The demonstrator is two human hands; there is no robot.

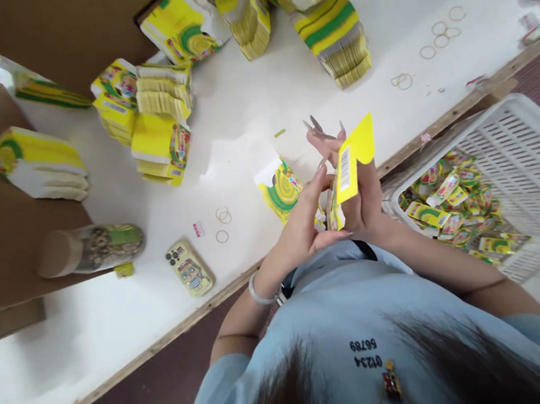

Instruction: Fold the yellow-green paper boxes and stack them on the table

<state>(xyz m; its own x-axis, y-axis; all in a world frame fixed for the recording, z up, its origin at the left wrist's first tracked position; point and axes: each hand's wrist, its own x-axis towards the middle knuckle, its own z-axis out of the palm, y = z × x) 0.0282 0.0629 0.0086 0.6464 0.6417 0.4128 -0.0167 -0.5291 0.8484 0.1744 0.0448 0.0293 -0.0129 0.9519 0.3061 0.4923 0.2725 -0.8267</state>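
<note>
A small yellow cardboard carton (347,168) is held in front of my body, its flap raised and a barcode on its side. My left hand (303,214) closes round the carton's near end, thumb on one side. Behind the carton, my right hand (368,195) supports it; its long-nailed fingers stick out past the far side, and part of the palm is hidden. Just left of the hands, a flat yellow-green carton (281,188) with a white flap lies on the table, partly covered by my left hand.
Stacks of flat cartons (335,41) and more bundles (162,142) stand along the white table (233,122). Rubber bands (440,33), a phone (190,268) and a jar (110,246) lie about. At right, a white plastic basket (525,149) holds small yellow-green packets (458,201).
</note>
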